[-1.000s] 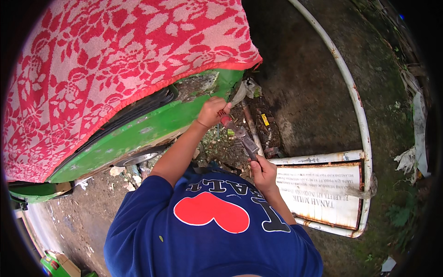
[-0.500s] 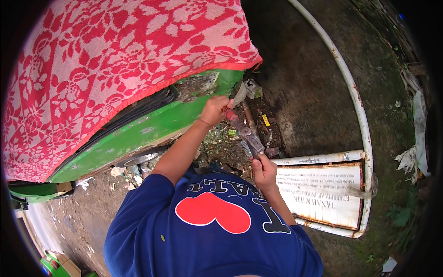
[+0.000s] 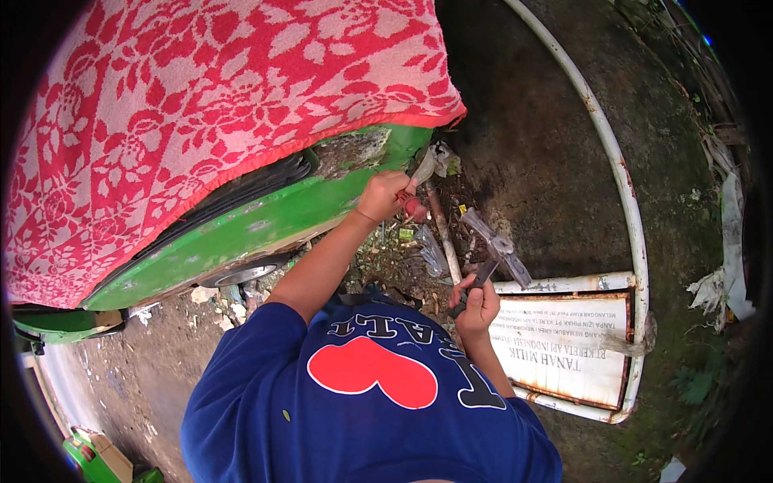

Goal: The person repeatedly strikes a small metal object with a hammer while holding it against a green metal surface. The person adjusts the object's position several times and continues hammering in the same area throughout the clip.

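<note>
My left hand (image 3: 383, 196) is closed round a red-handled tool (image 3: 415, 208), whose rounded handle end sticks out toward my right side. A pale, flat blade-like piece (image 3: 424, 165) shows just beyond the fist, near the corner of a green car body (image 3: 274, 216); where its tip rests I cannot tell. My right hand (image 3: 477, 309) grips a hammer (image 3: 501, 248) by its dark handle. The worn metal head is raised to the right, apart from the red handle.
A red and pink floral blanket (image 3: 241, 88) drapes over the car. On the right, a bent white metal frame (image 3: 616, 161) holds a rusty-edged sign board (image 3: 564, 342). A pipe (image 3: 441, 229), a clear plastic piece (image 3: 432, 251) and rubble lie on the ground between.
The hammer head has swung away from the red handle's end, to the right, and turned. My left hand stays almost where it was, still holding the red-handled tool.
</note>
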`<state>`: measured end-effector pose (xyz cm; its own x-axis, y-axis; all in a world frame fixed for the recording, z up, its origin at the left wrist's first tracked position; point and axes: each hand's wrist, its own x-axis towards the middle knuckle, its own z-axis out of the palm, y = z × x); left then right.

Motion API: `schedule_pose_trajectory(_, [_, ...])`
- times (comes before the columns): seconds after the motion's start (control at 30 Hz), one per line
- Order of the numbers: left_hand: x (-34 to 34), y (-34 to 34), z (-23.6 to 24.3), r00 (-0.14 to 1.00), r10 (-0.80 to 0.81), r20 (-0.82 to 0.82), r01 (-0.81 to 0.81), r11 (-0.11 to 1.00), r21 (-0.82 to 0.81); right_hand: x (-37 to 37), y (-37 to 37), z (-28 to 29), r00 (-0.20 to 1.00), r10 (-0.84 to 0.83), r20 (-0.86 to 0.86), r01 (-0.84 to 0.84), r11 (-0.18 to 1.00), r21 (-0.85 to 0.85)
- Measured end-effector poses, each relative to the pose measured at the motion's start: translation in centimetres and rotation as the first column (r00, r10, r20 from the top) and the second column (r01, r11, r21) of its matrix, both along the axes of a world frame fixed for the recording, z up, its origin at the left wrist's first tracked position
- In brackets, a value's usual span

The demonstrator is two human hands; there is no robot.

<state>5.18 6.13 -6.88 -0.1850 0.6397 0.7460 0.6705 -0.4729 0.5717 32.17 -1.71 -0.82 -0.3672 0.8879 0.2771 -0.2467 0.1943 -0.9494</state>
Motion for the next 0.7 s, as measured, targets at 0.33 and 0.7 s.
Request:
schedule_pose_trajectory(0.33, [-0.6, -2.3, -2.0, 0.999, 0.009, 0.037, -0.004, 0.989, -0.146, 0.4, 0.2, 0.3, 0.955, -0.006, 0.298, 0.007, 1.0, -0.001])
schedule_pose_trajectory(0.7, [-0.7, -3.1, 0.1, 0.994, -0.104, -0.028, 0.104, 0.995, -0.002, 0.5, 0.1, 0.3, 0.951, 0.039, 0.308, 0.013, 0.986, -0.167])
